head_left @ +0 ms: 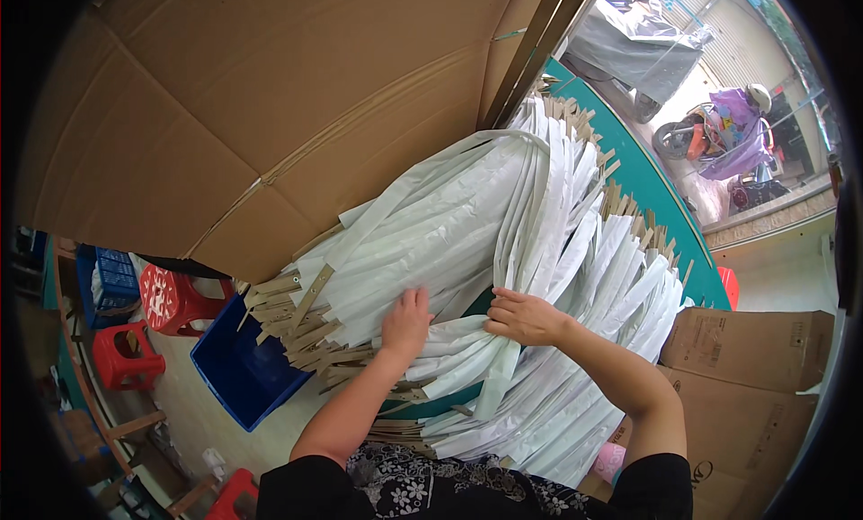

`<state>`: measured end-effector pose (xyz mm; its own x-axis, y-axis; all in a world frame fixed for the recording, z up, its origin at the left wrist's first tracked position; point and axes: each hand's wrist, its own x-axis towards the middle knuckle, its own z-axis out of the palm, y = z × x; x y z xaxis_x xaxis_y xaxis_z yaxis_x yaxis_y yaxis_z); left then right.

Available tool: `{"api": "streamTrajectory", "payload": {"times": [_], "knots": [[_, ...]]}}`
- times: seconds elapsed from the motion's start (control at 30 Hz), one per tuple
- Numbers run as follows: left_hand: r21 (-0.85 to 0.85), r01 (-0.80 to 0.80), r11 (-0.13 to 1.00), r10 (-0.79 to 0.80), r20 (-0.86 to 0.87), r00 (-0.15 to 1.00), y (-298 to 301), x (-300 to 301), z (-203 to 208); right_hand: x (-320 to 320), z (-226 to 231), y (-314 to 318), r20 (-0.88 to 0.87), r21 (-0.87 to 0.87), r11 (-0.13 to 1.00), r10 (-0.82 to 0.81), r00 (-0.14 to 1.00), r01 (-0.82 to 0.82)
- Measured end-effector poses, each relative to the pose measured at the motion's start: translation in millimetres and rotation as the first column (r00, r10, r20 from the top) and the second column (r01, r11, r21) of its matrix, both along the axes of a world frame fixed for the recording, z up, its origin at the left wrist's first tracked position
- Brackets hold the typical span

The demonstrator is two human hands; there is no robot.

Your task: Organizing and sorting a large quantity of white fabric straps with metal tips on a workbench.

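Long, flat strips in white plastic sleeves (431, 246), with bare tan ends, lie in a large heap on a green tabletop (598, 115). My left hand (407, 324) rests on the lower edge of this heap with its fingers stretched out, slightly blurred. To its right, my right hand (524, 317) has its fingers curled round a bundle of white-sleeved strips (458, 340) nearer to me. Part of that bundle hangs down below the right hand. More sleeved strips (575, 412) fan out to the right and close to my body.
A tall cardboard sheet (297, 97) stands behind the heap on the left. Blue bin (247, 367) and red stools (175, 300) are on the floor at left. Cardboard boxes (751, 385) stand at right. Outside the window is a parked motorbike (706, 138).
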<state>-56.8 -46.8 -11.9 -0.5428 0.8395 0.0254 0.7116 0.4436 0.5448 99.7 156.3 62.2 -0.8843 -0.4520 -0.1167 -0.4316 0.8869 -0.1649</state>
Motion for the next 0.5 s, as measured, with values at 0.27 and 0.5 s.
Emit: {"api": "streamTrajectory", "payload": {"times": [0.27, 0.5], "knots": [[0.016, 0.253, 0.967, -0.253, 0.075, 0.964, -11.5, 12.3, -5.2, 7.9, -15.8, -7.3, 0.037, -0.003, 0.973, -0.231, 0.972, 0.232], [0.262, 0.111, 0.959, -0.219, 0.429, 0.876, -12.1, 17.4, -2.6, -2.1, -4.9, -9.4, 0.16, 0.065, 0.988, -0.152, 0.975, 0.143]]}}
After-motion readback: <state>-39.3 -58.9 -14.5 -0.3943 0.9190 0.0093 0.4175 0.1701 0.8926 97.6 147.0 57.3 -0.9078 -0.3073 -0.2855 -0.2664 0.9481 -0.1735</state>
